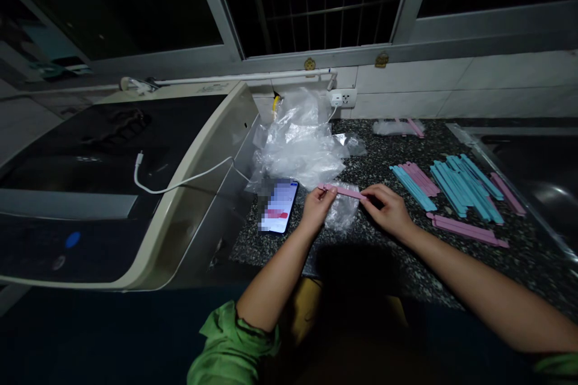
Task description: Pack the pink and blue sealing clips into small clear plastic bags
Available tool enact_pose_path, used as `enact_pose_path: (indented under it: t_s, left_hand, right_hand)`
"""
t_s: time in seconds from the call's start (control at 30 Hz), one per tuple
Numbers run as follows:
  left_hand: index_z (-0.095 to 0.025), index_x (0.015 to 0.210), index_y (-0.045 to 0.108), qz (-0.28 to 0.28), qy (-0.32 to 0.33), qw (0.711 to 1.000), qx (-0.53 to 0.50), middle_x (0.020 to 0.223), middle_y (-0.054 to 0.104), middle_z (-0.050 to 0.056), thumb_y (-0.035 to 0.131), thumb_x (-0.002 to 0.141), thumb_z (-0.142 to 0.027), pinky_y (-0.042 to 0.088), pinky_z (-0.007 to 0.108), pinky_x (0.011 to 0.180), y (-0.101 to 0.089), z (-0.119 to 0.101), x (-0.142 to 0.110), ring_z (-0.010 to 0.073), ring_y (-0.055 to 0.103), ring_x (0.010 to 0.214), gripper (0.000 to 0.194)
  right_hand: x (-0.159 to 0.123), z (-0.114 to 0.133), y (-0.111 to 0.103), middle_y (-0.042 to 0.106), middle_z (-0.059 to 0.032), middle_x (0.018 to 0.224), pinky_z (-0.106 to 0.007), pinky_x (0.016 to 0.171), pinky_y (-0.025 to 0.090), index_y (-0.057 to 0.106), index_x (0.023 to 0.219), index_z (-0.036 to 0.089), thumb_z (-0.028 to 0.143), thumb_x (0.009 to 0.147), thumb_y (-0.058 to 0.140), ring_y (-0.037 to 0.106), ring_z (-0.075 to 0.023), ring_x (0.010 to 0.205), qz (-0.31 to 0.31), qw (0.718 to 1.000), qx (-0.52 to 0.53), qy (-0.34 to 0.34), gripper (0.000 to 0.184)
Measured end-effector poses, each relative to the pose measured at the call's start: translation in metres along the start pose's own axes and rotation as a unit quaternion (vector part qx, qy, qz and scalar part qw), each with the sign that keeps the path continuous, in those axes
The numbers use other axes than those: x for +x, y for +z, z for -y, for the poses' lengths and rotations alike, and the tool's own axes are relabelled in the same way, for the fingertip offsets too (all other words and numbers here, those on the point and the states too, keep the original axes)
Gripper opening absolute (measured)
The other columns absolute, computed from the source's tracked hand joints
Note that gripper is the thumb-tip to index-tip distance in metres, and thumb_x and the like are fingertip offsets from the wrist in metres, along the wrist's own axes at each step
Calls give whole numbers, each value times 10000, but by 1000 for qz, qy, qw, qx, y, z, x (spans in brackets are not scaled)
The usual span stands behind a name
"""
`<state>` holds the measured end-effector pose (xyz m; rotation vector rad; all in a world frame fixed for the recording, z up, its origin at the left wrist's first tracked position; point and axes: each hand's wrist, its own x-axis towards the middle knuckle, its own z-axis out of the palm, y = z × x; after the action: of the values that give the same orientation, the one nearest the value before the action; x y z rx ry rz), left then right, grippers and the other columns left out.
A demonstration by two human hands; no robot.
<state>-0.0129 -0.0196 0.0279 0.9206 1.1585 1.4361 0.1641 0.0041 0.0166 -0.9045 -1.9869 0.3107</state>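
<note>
A narrow pink strip [347, 192] is stretched level between my two hands, above a small clear plastic bag [342, 214] on the counter. My left hand [316, 207] pinches its left end between thumb and fingers. At the other end, my right hand [387, 209] closes thumb and fingers on the tip. To the right lie several blue strips [460, 186] in a loose pile. Pink strips [419, 178] lie beside them, and a small pink stack [467, 230] rests in front. Whether the held piece is one strip or more, I cannot tell.
A lit phone [279, 207] lies left of my hands. Behind it is a heap of clear plastic bags [302, 147]. A washing machine [198, 150] with a white cable [189, 182] stands left. A metal sink [548, 192] borders the speckled counter [370, 159] at right.
</note>
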Motion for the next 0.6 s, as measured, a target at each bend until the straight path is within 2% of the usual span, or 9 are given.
enact_pose_path:
  t_s: [0.3,0.43,0.6]
  left_hand:
    - [-135,670,605,8,4,1000,-12,600,554,-27,673,593,-480,362,229,634,-4,7,4,91,462,590,361]
    - [-134,675,602,48,-1,999,-2,615,566,-22,702,556,-496,368,236,649,-2,3,0,101,472,612,394]
    - [-128,663,603,88,-14,996,-6,628,573,-16,732,492,-519,377,238,652,1,-3,-4,105,474,626,446]
  right_hand:
    - [-1,3,-3,606,-63,856,-318,651,499,594,915,209,285,787,575,580,-169,719,13,1000,5,16,150]
    - [-1,3,-3,604,-70,938,-314,668,502,576,987,204,329,754,598,582,-166,735,5,996,34,81,265]
    - [0,1,1,625,-22,720,-275,570,471,614,843,185,385,719,596,562,-155,628,80,973,123,178,235]
